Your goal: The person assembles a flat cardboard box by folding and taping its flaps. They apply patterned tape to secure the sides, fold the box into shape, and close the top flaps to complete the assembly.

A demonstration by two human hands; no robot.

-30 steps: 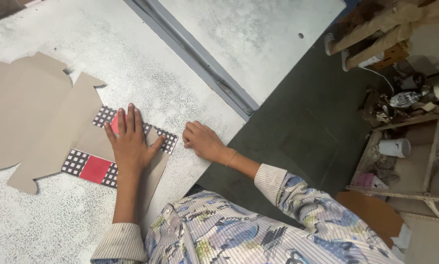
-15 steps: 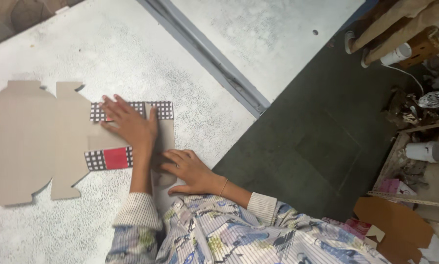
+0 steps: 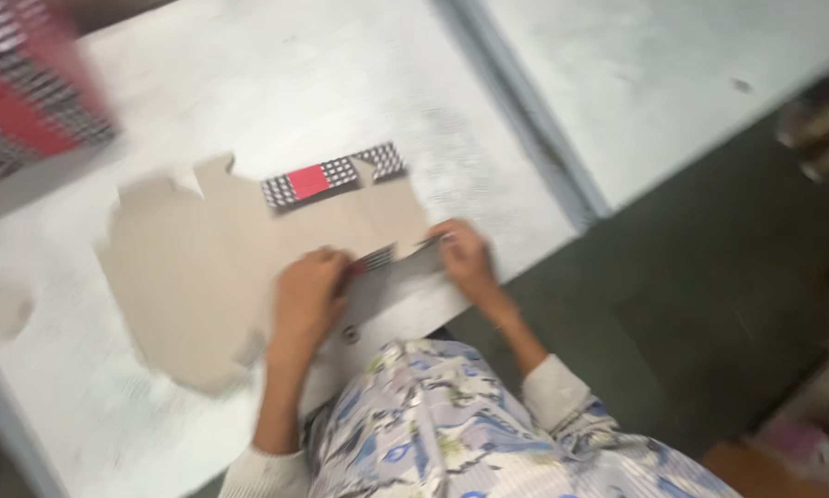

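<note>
- Flat brown carton blank (image 3: 239,267) lying printed-side down on the near part of the white worktable (image 3: 359,83), one red-and-checkered flap (image 3: 331,175) showing at its far edge.
- Left hand (image 3: 308,300) pressing palm-down on the near fold; fingers blurred, cannot tell whether pinching.
- Right hand (image 3: 465,256) closed lightly over the right flap's edge.
- Best kept flat and creased along the score, thumbs close to the fold.
- Blurred red-and-checkered package (image 3: 22,92) far left.

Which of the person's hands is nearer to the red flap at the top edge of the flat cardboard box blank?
The left hand. It rests on the cardboard blank below the red flap. The right hand grips the blank's right edge, farther off to the flap's lower right.
</note>
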